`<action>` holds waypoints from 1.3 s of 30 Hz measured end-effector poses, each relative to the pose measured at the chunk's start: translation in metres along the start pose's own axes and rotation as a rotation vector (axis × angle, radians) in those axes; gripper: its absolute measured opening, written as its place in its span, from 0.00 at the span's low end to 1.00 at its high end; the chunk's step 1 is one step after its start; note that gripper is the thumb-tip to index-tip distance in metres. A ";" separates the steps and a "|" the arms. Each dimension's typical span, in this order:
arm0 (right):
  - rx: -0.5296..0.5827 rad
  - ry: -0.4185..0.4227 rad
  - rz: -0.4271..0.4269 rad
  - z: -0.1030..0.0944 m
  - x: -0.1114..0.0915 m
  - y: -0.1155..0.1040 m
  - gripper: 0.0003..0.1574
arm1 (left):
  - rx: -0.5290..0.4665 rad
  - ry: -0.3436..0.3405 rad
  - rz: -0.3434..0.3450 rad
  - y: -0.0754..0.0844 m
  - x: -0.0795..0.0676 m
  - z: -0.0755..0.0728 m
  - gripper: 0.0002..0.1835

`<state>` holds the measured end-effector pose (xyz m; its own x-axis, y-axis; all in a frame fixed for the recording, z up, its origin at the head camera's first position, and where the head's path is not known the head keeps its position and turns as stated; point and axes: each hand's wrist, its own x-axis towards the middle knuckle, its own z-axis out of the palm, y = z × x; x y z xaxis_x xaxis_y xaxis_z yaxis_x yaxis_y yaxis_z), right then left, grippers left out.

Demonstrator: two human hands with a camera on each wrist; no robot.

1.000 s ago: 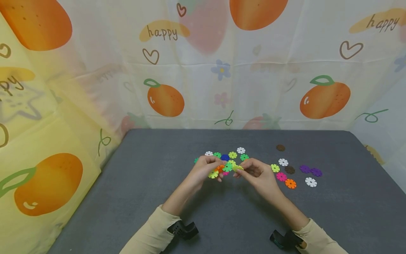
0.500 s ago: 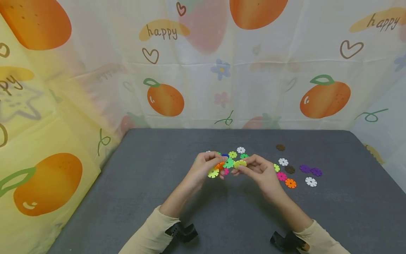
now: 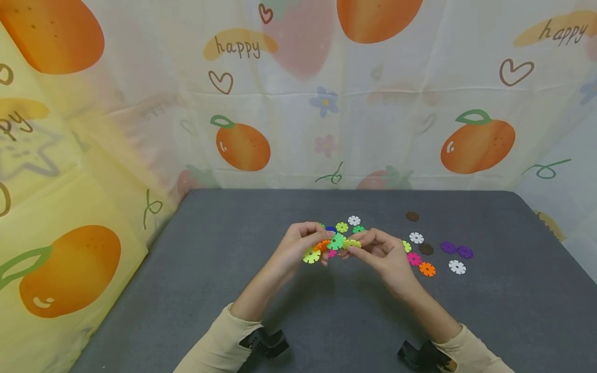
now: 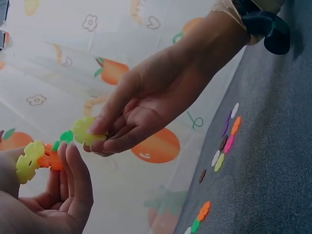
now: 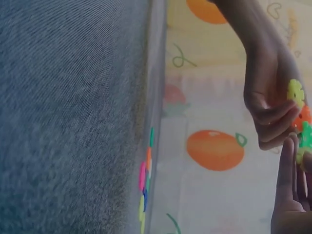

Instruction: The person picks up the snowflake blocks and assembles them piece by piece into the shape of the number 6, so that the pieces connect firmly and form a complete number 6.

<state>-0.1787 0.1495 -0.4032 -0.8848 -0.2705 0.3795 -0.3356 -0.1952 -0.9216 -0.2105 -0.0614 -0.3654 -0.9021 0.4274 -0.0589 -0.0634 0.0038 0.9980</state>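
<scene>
My left hand (image 3: 297,247) pinches a short chain of notched plastic discs, held up off the table. In it a yellow disc (image 4: 29,162), an orange disc (image 4: 50,158) and a green disc (image 3: 335,241) are slotted together at angles. Thumb and index finger of my right hand (image 3: 386,259) pinch another yellow disc (image 4: 87,130), whose edge meets the green one. In the right wrist view, fingers of both hands partly cover the green end of the chain.
Behind the hands lie several loose discs, among them a white disc (image 3: 354,220) and a blue disc (image 3: 330,228), partly hidden. More are spread at the right: a pink disc (image 3: 414,259), an orange disc (image 3: 427,269), a purple pair (image 3: 456,249). A printed curtain (image 3: 289,129) hangs behind the grey table (image 3: 210,290).
The right hand's yellow disc was raised and tilted, then came down slightly, close against the green disc. The left hand has shifted a little left with the chain. Loose discs stay put.
</scene>
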 end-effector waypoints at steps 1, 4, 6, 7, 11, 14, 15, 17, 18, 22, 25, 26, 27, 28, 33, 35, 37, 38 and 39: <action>-0.003 -0.001 -0.007 0.000 0.000 0.000 0.04 | 0.002 0.003 -0.003 0.000 0.000 0.000 0.12; -0.033 -0.002 -0.030 0.000 -0.001 0.002 0.04 | 0.019 0.011 -0.015 0.000 0.000 0.000 0.12; -0.070 0.003 -0.047 0.001 -0.001 0.002 0.05 | 0.036 0.012 -0.023 -0.001 0.001 -0.001 0.12; -0.085 0.004 -0.058 0.001 -0.002 0.003 0.05 | 0.045 0.013 -0.030 -0.001 0.001 -0.001 0.12; -0.159 0.021 -0.107 0.003 -0.002 0.004 0.04 | 0.086 0.025 -0.027 -0.003 0.001 0.000 0.12; -0.248 0.047 -0.153 0.005 -0.002 0.005 0.04 | 0.100 0.045 0.002 -0.007 0.003 0.001 0.11; -0.279 0.061 -0.164 0.005 -0.002 0.006 0.04 | 0.099 0.052 0.018 -0.009 0.004 0.002 0.11; -0.339 0.089 -0.176 0.004 -0.001 0.007 0.04 | 0.092 0.072 0.040 -0.013 0.005 0.005 0.11; -0.357 0.100 -0.175 0.003 -0.001 0.007 0.05 | 0.086 0.081 0.048 -0.015 0.006 0.006 0.11; -0.371 0.119 -0.153 0.002 -0.001 0.010 0.06 | 0.045 0.115 0.030 -0.022 0.009 0.010 0.12; -0.364 0.113 -0.154 0.002 -0.001 0.013 0.09 | 0.018 0.123 0.008 -0.027 0.010 0.010 0.14; -0.364 0.111 -0.155 0.001 -0.001 0.014 0.08 | 0.011 0.125 0.002 -0.028 0.011 0.010 0.14; -0.366 0.110 -0.153 0.001 -0.001 0.014 0.07 | 0.006 0.127 0.001 -0.029 0.012 0.010 0.14; -0.369 0.108 -0.150 0.000 0.000 0.014 0.05 | 0.001 0.130 -0.003 -0.031 0.013 0.010 0.15; -0.387 0.094 -0.099 -0.006 0.002 0.014 0.12 | -0.021 0.139 -0.027 -0.037 0.018 0.008 0.16; -0.384 0.097 -0.075 -0.007 0.003 0.015 0.11 | -0.027 0.152 -0.029 -0.040 0.020 0.007 0.16; -0.379 0.106 -0.069 -0.008 0.003 0.015 0.07 | -0.038 0.169 -0.016 -0.043 0.021 0.007 0.15; -0.376 0.108 -0.079 -0.008 0.004 0.016 0.05 | -0.046 0.174 -0.005 -0.045 0.021 0.008 0.15; -0.368 0.111 -0.083 -0.008 0.004 0.017 0.04 | -0.054 0.177 0.002 -0.046 0.021 0.009 0.15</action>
<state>-0.1902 0.1533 -0.4179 -0.8726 -0.1601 0.4615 -0.4832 0.1445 -0.8635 -0.2229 -0.0447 -0.4126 -0.9631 0.2611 -0.0648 -0.0798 -0.0473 0.9957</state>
